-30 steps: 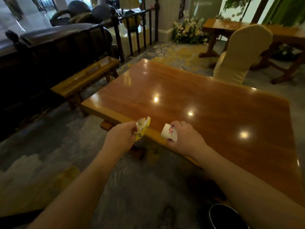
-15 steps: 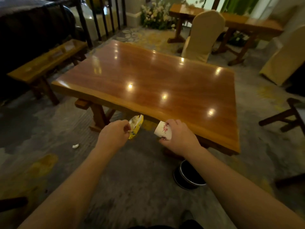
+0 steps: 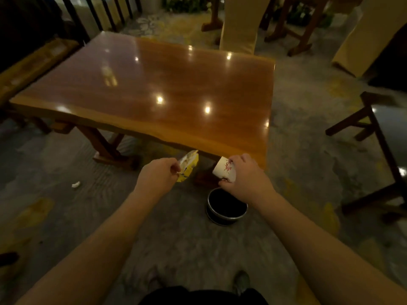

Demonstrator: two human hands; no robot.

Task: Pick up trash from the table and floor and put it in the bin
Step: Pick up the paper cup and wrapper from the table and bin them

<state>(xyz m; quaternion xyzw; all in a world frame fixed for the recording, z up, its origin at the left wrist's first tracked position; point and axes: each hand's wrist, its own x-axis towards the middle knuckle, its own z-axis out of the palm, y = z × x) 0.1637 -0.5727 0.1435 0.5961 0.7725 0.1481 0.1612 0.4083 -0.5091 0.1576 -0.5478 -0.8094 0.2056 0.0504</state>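
Note:
My left hand (image 3: 155, 178) pinches a crumpled yellow wrapper (image 3: 188, 166) in front of the table's near edge. My right hand (image 3: 247, 178) grips a white paper cup (image 3: 223, 169) with a red flower print, tipped on its side. The cup hangs just above the far rim of a round black bin (image 3: 226, 208) standing on the carpet. A small white scrap of paper (image 3: 76, 184) lies on the floor to the left. The polished wooden table (image 3: 154, 89) shows only light reflections on its top.
A wooden bench (image 3: 28, 67) runs along the table's left side below a dark railing. A cloth-covered chair (image 3: 240, 25) stands behind the table, another covered chair (image 3: 363, 34) at far right. A dark wooden chair frame (image 3: 378, 137) stands to the right. My shoe (image 3: 241, 281) shows below.
The view has stepped back and tilted down, so the bin now sits under my right hand. Both hands keep their trash and have come closer to the bin.

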